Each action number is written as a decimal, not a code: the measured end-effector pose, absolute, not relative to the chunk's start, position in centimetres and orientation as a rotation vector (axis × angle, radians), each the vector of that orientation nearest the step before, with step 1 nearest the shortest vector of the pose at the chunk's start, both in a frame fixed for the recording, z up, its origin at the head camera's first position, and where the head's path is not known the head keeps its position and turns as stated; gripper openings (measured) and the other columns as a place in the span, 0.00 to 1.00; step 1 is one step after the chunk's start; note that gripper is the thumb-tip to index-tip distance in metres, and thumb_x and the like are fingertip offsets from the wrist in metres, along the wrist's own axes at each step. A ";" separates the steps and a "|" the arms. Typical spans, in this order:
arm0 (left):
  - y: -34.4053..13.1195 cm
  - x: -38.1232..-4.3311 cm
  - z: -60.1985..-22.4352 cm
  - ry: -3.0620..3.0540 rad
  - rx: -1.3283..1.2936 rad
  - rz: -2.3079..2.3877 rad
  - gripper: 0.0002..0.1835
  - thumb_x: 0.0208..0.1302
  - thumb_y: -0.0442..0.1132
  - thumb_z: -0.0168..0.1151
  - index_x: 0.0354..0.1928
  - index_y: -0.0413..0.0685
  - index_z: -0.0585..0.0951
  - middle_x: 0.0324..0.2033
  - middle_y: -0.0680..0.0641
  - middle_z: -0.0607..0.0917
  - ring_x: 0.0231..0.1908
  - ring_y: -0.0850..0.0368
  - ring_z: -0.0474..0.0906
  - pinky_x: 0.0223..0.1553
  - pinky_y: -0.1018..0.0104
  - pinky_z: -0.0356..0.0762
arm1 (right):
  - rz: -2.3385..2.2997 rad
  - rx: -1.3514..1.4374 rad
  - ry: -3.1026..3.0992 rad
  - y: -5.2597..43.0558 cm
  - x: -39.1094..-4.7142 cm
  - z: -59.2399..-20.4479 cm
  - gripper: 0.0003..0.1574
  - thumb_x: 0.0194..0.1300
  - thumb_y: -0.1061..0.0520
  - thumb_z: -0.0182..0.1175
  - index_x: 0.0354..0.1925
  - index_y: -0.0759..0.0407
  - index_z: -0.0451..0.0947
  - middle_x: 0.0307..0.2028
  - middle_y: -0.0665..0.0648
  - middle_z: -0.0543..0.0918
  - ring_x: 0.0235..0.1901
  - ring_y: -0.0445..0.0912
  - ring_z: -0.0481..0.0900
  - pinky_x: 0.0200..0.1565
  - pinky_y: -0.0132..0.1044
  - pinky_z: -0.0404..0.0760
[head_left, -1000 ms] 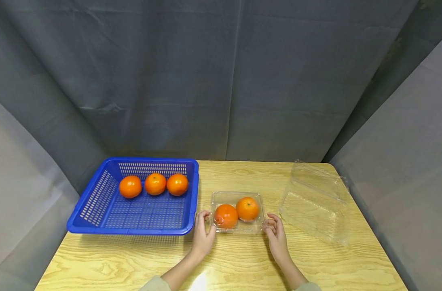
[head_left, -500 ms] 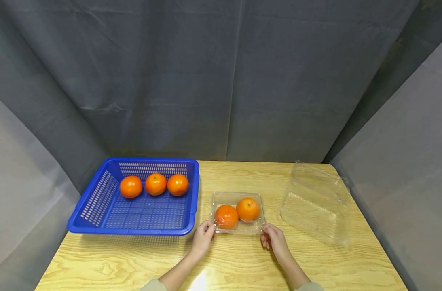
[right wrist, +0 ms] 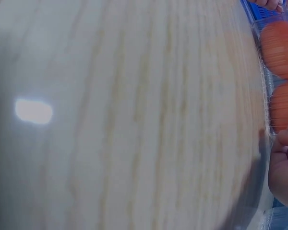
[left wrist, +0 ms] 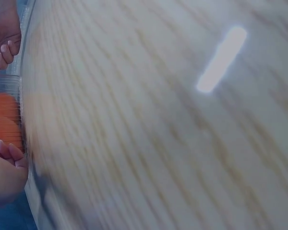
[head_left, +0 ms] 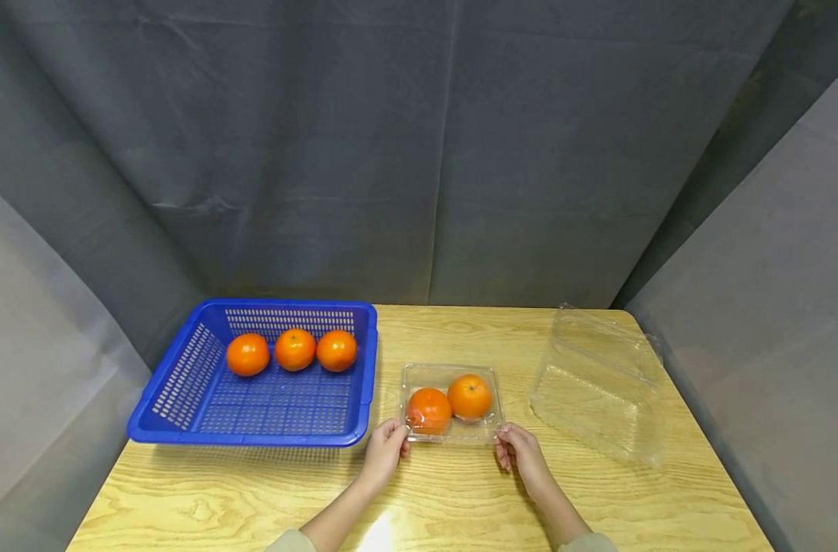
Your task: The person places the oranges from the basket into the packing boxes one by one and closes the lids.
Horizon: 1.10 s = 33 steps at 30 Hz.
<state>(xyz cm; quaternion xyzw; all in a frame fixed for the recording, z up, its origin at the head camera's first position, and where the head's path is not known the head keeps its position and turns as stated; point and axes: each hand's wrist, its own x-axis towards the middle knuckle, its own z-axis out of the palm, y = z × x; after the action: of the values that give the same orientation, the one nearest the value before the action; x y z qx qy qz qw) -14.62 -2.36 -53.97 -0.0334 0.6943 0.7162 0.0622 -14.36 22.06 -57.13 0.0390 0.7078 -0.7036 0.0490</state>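
Note:
A clear plastic clamshell container (head_left: 460,431) with two oranges (head_left: 470,397) inside sits on the table in front of me. Its lid appears to lie down over the fruit. At its front left corner my left hand (head_left: 382,454) pinches the rim, thumb on top and fingers curled below. The front right corner is pinched the same way by my right hand (head_left: 524,452). Both wrist views catch the container only at the edge; the left wrist view shows the left hand's curled fingers (left wrist: 10,152), and in the right wrist view the right hand (right wrist: 284,167) is partly cut off.
To the left stands a blue plastic basket (head_left: 253,438) holding three oranges (head_left: 295,349) along its back. An open clear clamshell container (head_left: 594,399) lies on the right side of the wooden table (head_left: 453,506). Grey curtains (head_left: 336,153) surround the table's back and sides.
Both hands shifted slightly toward the front corners, and their fingers went from resting along the container's sides to curling under its rim. Over the last half second almost nothing moved.

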 end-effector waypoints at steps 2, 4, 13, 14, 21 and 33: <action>-2.4 -14.7 -54.1 2.097 -0.098 2.168 0.11 0.57 0.28 0.47 0.19 0.42 0.67 0.15 0.49 0.69 0.18 0.60 0.65 0.22 0.71 0.68 | -2.143 0.096 2.158 22.1 -14.4 -57.2 0.15 0.66 0.64 0.41 0.29 0.79 0.65 0.17 0.54 0.68 0.15 0.40 0.64 0.17 0.30 0.66; -2.4 -14.7 -54.2 2.095 -0.097 2.165 0.11 0.57 0.28 0.47 0.19 0.43 0.67 0.15 0.50 0.69 0.17 0.60 0.65 0.22 0.71 0.68 | -2.145 0.085 2.152 22.1 -14.4 -57.2 0.15 0.66 0.64 0.41 0.29 0.79 0.64 0.17 0.54 0.67 0.15 0.40 0.64 0.18 0.30 0.66; -2.3 -14.6 -54.1 2.090 -0.072 2.158 0.11 0.58 0.27 0.46 0.20 0.44 0.66 0.15 0.51 0.69 0.17 0.61 0.64 0.21 0.74 0.67 | -2.162 0.139 2.111 22.0 -14.4 -56.9 0.15 0.65 0.67 0.40 0.31 0.85 0.61 0.16 0.53 0.67 0.15 0.40 0.64 0.19 0.29 0.65; -2.3 -14.6 -54.1 2.089 -0.074 2.159 0.11 0.58 0.27 0.46 0.20 0.44 0.66 0.15 0.51 0.69 0.17 0.61 0.64 0.21 0.74 0.67 | -2.159 0.135 2.114 22.0 -14.3 -56.7 0.15 0.65 0.68 0.40 0.31 0.85 0.61 0.16 0.53 0.67 0.15 0.40 0.64 0.19 0.29 0.66; -2.3 -14.5 -54.0 2.107 -0.078 2.161 0.11 0.58 0.27 0.47 0.19 0.44 0.66 0.15 0.49 0.69 0.17 0.61 0.64 0.21 0.74 0.67 | -2.147 0.160 2.125 21.3 -13.7 -55.0 0.15 0.64 0.69 0.39 0.33 0.87 0.61 0.17 0.54 0.67 0.15 0.40 0.64 0.19 0.29 0.66; -2.5 -15.3 -56.7 2.403 -0.013 2.060 0.05 0.56 0.28 0.52 0.24 0.36 0.70 0.17 0.52 0.69 0.19 0.66 0.63 0.21 0.76 0.64 | -1.865 0.094 2.555 22.0 -14.2 -57.4 0.10 0.65 0.64 0.44 0.31 0.71 0.69 0.19 0.56 0.70 0.17 0.40 0.65 0.19 0.30 0.66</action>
<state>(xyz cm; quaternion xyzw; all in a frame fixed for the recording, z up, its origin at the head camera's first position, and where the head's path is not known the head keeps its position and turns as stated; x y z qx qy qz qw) -15.27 -2.48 -56.73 -0.0040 0.7592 0.6507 -0.0117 -14.23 21.97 -57.42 0.0297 0.8073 -0.5893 -0.0114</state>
